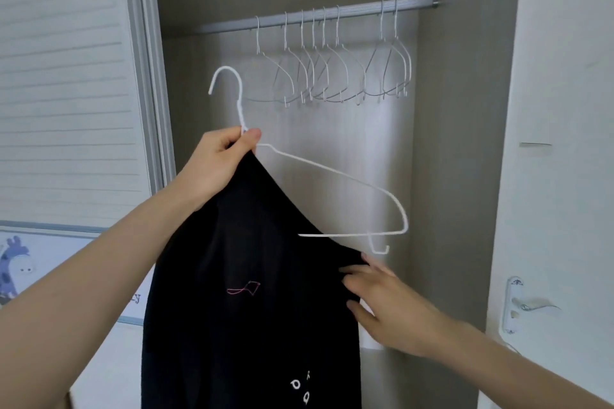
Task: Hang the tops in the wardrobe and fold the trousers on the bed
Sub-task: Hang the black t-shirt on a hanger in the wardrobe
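A black top (252,302) with small pink and white prints hangs partly on a white wire hanger (335,173) in front of the open wardrobe. My left hand (216,166) pinches the hanger's neck together with the top's fabric, its hook pointing up and left. The hanger's right arm sticks out bare from the cloth. My right hand (388,302) touches the top's right edge just below that bare arm, fingers mostly straight. The wardrobe rail (319,15) runs across above, apart from the held hanger.
Several empty white wire hangers (332,70) hang on the rail. A slatted sliding door (66,93) stands at the left, a white door with a lever handle (531,305) at the right. A cartoon picture (20,269) sits low left.
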Motion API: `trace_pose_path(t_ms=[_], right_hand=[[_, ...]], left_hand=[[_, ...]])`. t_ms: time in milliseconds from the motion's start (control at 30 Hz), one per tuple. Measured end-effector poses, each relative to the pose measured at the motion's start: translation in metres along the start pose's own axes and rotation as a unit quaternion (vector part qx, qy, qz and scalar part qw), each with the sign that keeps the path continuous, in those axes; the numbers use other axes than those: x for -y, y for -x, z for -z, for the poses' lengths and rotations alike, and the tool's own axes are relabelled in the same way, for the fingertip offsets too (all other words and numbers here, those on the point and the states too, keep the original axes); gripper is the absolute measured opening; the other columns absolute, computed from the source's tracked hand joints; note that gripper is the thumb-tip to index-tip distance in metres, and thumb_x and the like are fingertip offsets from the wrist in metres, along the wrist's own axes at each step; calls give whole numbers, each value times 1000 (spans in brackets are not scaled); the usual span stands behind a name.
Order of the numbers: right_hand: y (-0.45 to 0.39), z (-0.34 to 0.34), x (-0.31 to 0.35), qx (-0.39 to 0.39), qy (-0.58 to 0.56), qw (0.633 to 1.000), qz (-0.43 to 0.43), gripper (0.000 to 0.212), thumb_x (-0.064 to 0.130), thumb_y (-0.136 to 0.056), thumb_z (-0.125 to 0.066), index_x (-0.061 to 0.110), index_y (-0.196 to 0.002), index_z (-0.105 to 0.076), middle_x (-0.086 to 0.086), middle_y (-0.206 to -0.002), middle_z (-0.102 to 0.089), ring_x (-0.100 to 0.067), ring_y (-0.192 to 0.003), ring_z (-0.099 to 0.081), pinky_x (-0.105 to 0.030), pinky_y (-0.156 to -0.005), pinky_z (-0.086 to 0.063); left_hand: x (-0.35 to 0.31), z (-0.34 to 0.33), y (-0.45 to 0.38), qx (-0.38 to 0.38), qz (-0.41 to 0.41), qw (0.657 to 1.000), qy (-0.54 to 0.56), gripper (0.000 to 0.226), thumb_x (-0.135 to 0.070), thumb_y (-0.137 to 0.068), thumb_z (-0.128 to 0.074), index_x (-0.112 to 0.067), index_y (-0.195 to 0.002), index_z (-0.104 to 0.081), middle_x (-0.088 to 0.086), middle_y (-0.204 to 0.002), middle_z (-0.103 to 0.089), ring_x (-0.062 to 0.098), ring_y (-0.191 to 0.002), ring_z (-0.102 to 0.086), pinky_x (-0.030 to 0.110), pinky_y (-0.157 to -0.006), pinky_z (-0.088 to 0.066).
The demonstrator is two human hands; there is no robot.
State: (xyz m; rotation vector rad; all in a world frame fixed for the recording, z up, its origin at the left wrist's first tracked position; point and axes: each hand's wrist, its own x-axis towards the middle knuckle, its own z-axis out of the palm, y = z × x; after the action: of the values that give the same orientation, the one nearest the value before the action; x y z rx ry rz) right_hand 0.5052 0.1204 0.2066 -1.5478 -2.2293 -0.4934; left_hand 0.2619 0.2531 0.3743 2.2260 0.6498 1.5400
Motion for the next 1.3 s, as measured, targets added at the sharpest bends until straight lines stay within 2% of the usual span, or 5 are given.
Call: trace_pose_path(t_ms=[333,700,967,1133,1300], right_hand=[[-28,50,-16,-124,-50,991,-5,30,36,-100,-34,16,-86,-52,7,-80,-47,-11,-81,-45,-17,-77,-32],[-74,76,0,-334,-328,865,-180,26,17,-73,-48,14,-51,-35,1,-55,-29,-6,-57,-31,-31,-54,-25],[-58,97,-36,-216,-281,920,-166,38,6,-83,-63,31,-111,-57,7,-105,-51,-8,-89,-54,-11,-79,-42],[-49,89,-50,-136,-164,948,-234,38,34,-94,-53,16,-62,-46,5,-59,-40,-10,-55,-37,-28,-58,-33],[-49,98,-39,-183,-290,911,-228,46,32,-98,-49,-9,-77,-50,-9,-66,-40,-17,-62,-37,-27,-58,-30]], left_hand=[[46,1,25,17,-8,981,-191,37,-43,-97,-49,-23,-66,-51,-6,-69,-54,17,-88,-50,51,-98,-37],[61,-9,24,75,-98,973,-195,42,-60,-92,-34,-26,-72,-50,-3,-62,-55,13,-62,-52,26,-63,-35],[75,12,11,-59,38,993,-99,60,-34,-101,-48,-8,-49,-34,-5,-46,-28,8,-44,-28,17,-44,-25],[81,15,-1,-79,38,991,-98,58,-34,-101,-48,-8,-53,-30,4,-50,-26,11,-45,-25,23,-46,-25],[73,10,-6,9,-27,980,-196,58,-43,-101,-42,-1,-61,-42,10,-53,-43,20,-51,-43,35,-58,-38]])
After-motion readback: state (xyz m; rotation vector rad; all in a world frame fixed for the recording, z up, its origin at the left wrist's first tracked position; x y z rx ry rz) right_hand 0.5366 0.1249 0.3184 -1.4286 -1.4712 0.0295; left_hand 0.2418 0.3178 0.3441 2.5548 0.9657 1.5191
